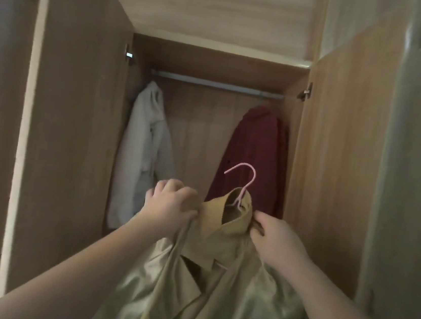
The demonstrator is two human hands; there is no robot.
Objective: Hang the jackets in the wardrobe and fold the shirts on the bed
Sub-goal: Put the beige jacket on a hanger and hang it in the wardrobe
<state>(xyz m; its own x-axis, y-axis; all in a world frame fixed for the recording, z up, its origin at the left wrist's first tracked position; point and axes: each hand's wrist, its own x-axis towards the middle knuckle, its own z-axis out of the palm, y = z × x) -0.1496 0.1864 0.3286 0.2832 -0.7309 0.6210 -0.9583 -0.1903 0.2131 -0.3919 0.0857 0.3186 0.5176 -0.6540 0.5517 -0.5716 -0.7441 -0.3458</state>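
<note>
I hold a khaki jacket [204, 286] with a shiny lining up in front of the open wardrobe. A pink hanger [244, 182] sits inside its collar, its hook sticking up free, well below the metal rail [216, 83]. My left hand [172, 205] is shut on the jacket's left shoulder beside the collar. My right hand [277, 240] pinches the right side of the collar. A white jacket [142, 151] hangs at the rail's left end and a dark red jacket [253, 154] at its right end.
The wardrobe's left door [74, 116] and right door [334, 174] stand open on both sides of me. A gap lies on the rail between the two hung jackets. A wooden shelf [222, 9] spans above the rail.
</note>
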